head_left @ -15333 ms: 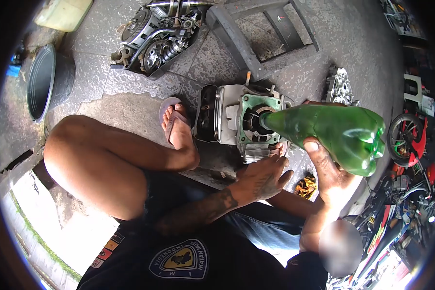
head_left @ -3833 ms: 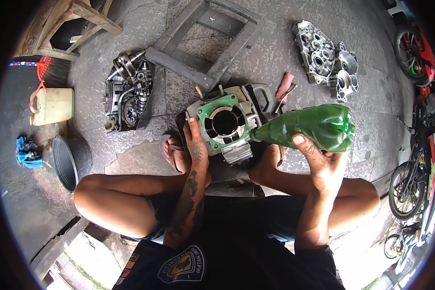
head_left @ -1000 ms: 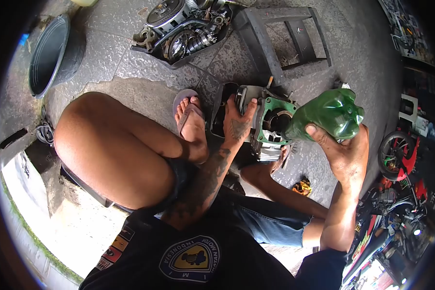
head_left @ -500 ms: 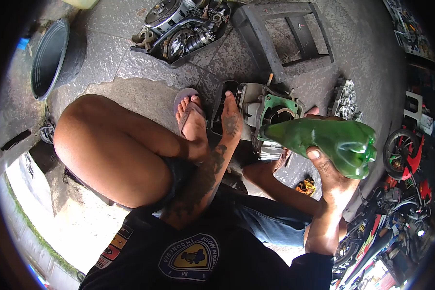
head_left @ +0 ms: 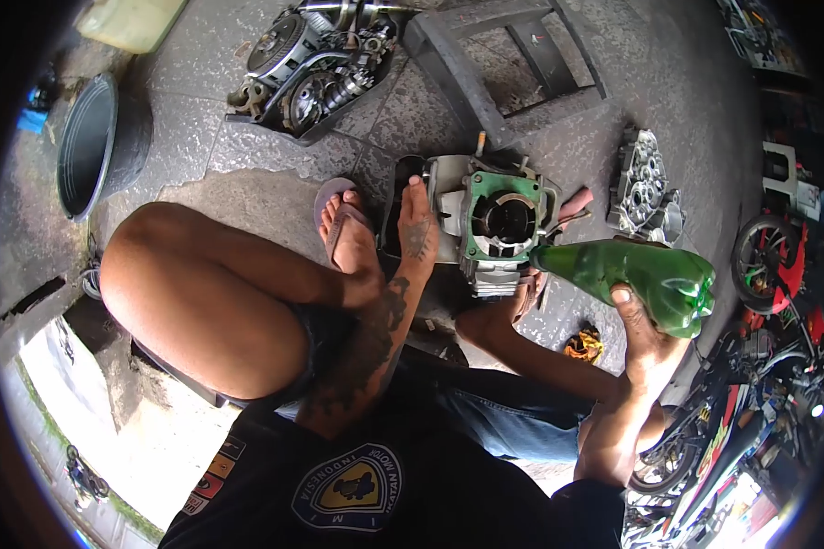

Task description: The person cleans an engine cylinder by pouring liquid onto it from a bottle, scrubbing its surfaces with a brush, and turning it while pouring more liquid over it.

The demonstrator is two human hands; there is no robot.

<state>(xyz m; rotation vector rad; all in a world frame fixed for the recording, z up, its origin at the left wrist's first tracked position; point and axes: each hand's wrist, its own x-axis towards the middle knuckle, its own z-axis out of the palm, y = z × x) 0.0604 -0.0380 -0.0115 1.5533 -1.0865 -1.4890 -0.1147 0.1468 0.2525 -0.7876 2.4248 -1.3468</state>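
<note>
A motorcycle engine block (head_left: 446, 203) stands on the floor between my feet. A green gasket face (head_left: 475, 209) surrounds its round, dark cylinder bore (head_left: 506, 218). My left hand (head_left: 417, 229) grips the block's left side, thumb up along the edge and the other fingers mostly hidden. In my right hand (head_left: 648, 334) is a green plastic bottle (head_left: 595, 267), lying nearly level with its base to the right. The bottle's neck is at the right edge of the gasket face, beside the bore.
Beyond the block lie a tray of engine parts (head_left: 316, 78) and a dark metal frame (head_left: 485, 96). A metal engine casing (head_left: 645, 183) rests to the right, near a crumpled yellow-black cloth (head_left: 584, 345). A black bucket (head_left: 87, 146) stands far left; motorcycles (head_left: 760, 265) line the right.
The bottle has moved right, its neck shifting from over the gasket's lower left to its right edge, uncovering the bore. My left hand stays on the block.
</note>
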